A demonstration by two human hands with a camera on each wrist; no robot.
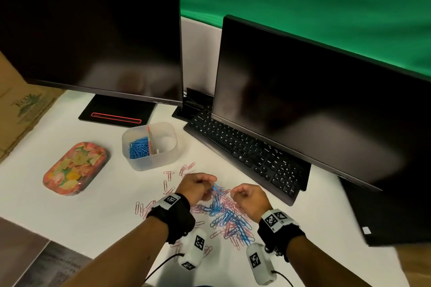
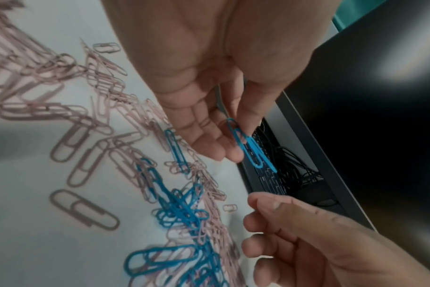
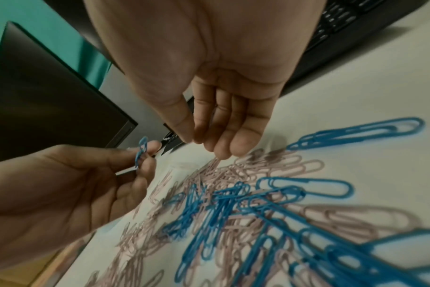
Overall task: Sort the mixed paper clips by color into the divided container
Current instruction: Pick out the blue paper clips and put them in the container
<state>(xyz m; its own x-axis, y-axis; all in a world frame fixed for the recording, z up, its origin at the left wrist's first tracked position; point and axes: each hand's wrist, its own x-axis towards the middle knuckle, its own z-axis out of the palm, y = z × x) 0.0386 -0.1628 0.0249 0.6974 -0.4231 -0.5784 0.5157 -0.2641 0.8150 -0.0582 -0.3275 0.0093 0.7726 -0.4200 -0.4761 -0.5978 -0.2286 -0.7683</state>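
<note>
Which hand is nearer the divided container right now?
Left. The left hand sits just in front of the divided container, pinching blue paper clips. The right hand is farther out, to the right over the mixed pile.

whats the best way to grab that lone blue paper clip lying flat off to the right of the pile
Take the lone blue paper clip from above with thumb and forefinger across its two long sides, near the rounded end that points away from the mixed pile. It lies flat on the white table, mostly apart from the tangle, so that end looks likely to lift free without snagging.
</note>
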